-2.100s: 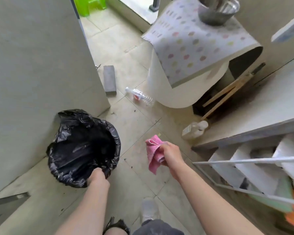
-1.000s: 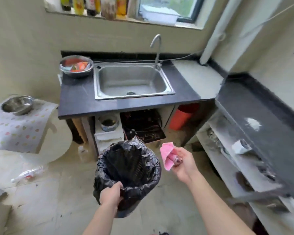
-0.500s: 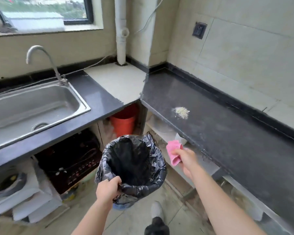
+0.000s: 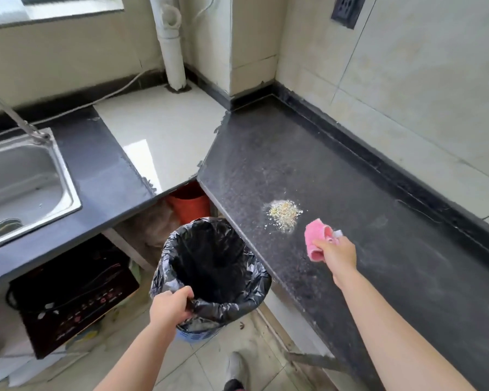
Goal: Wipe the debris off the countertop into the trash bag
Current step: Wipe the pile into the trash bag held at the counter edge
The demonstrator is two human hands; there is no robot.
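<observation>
The debris [image 4: 284, 214] lies on the dark countertop [image 4: 350, 170], near its front edge. Beside that pile, the right hand [image 4: 336, 253] grips a pink cloth [image 4: 316, 241]; below the edge, the left hand [image 4: 171, 304] grips the trash bag [image 4: 237, 289] rim.

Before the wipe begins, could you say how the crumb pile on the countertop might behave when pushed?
The crumb pile looks loose, dry and light, so it will probably spread rather than slide whole. Stray bits ring it, so some may escape the pink cloth.

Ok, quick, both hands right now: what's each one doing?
Left hand: grips the rim of the black trash bag.
Right hand: holds the pink cloth by the debris pile.
</observation>
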